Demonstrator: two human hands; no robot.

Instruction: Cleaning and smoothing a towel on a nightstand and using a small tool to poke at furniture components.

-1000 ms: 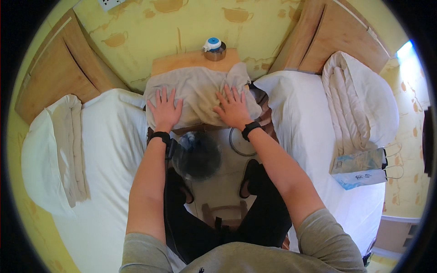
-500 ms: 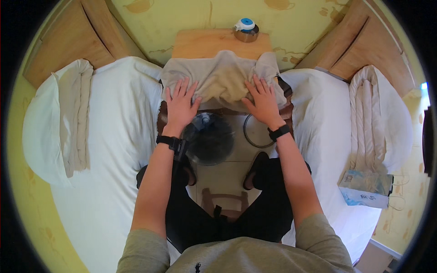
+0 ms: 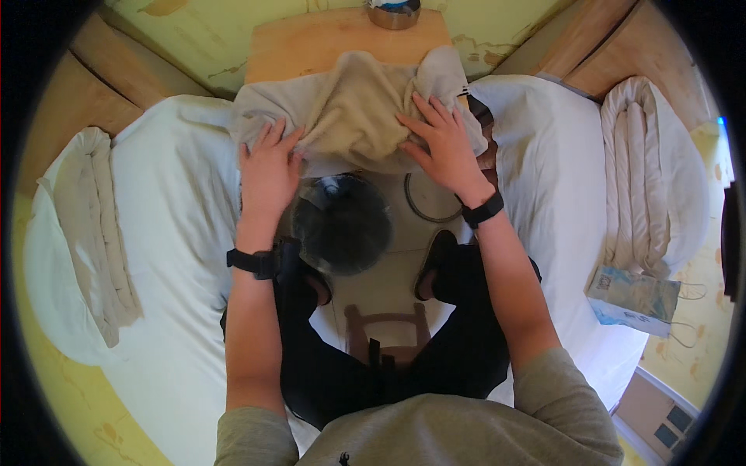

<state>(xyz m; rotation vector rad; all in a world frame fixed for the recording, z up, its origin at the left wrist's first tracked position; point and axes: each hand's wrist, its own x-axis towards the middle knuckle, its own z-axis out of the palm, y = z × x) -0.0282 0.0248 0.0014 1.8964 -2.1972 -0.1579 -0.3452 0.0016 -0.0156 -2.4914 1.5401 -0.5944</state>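
A beige cloth [image 3: 359, 105], soft and wrinkled like a towel, lies over the near part of a light wooden table [image 3: 311, 48]. Its middle rises in loose folds. My left hand [image 3: 269, 172] rests on its left near edge, fingers stretched out and slightly bent. On the right side of the cloth lies my right hand [image 3: 444, 147], palm down with the fingers spread. Neither hand grips the cloth. Dark straps are on both wrists. A brown and dark edge [image 3: 486, 147] shows beside the cloth's right end; what lies under the cloth is hidden.
At the table's back stands a brownish round container [image 3: 394, 15]. Below, a dark round bin [image 3: 342, 225] and a ring-shaped object [image 3: 431, 198] are on the floor between my legs. White-sheeted beds [image 3: 175, 194] flank me, with a paper bag [image 3: 633, 299] on the right one.
The view has tilted and turned slightly. Folds in the middle of the cloth have bunched up differently under my hands. My left fingers are closer together; both hands remain on the cloth.
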